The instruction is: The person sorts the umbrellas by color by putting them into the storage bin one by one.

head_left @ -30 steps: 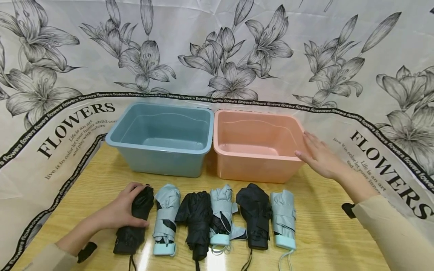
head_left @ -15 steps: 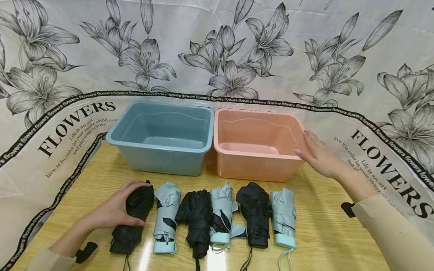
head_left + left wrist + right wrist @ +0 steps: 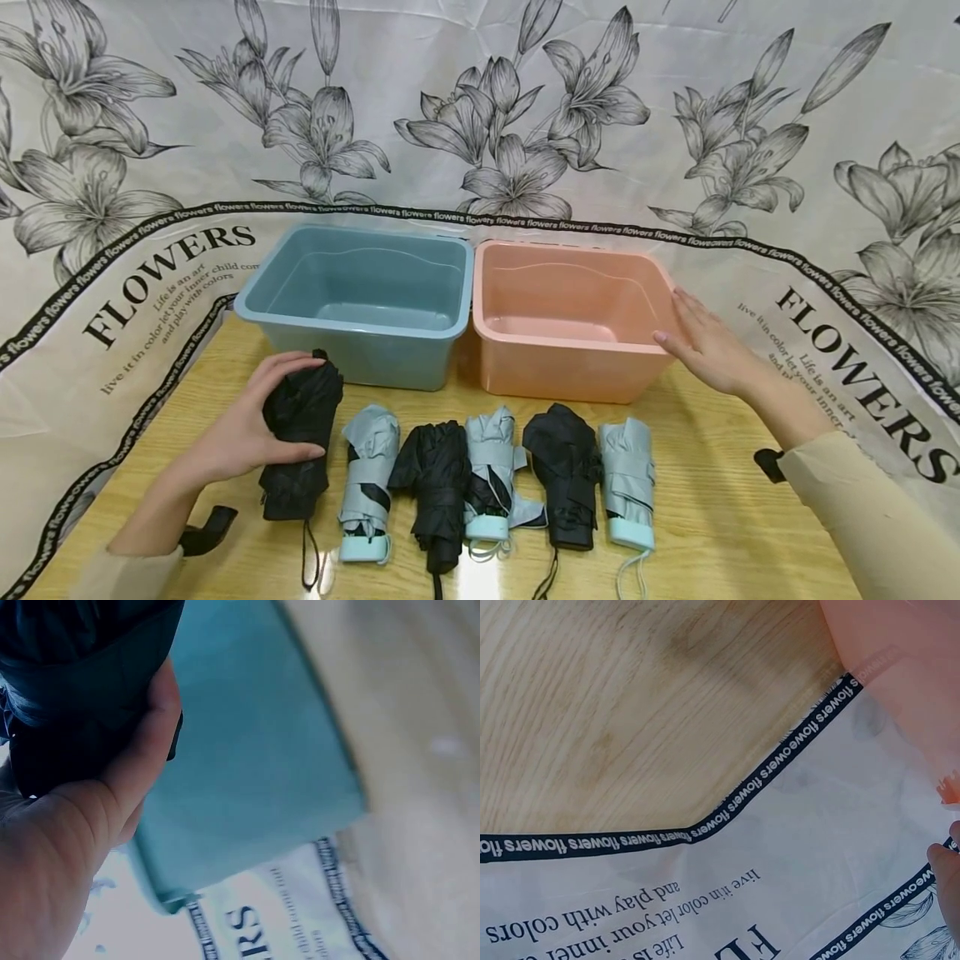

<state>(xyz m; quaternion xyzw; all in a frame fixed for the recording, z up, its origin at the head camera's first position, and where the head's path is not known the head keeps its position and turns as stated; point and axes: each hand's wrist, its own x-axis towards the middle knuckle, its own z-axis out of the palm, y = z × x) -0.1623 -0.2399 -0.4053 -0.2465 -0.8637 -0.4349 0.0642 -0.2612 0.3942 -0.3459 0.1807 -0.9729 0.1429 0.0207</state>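
In the head view my left hand [image 3: 240,433] grips a folded black umbrella [image 3: 303,408], thumb on its near side and fingers round the far end. Its cord hangs down, and the umbrella is held in front of the blue bin [image 3: 360,354]. The left wrist view shows the thumb pressed along the black umbrella [image 3: 90,697], with the blue bin [image 3: 247,765] behind. My right hand [image 3: 708,346] rests on the right rim of the pink bin [image 3: 570,371], fingers straight. Only a bit of the right hand [image 3: 946,889] shows in the right wrist view.
A row of folded umbrellas lies on the wooden table [image 3: 720,517]: light blue-grey [image 3: 371,475], black [image 3: 438,475], another light one [image 3: 489,458], another black one [image 3: 562,458] and a light one [image 3: 628,467] at right. A flower-printed cloth [image 3: 420,100] hangs behind the bins.
My left hand has raised the black umbrella off the table and carried it forward towards the blue bin. The right hand stays on the pink bin's rim.
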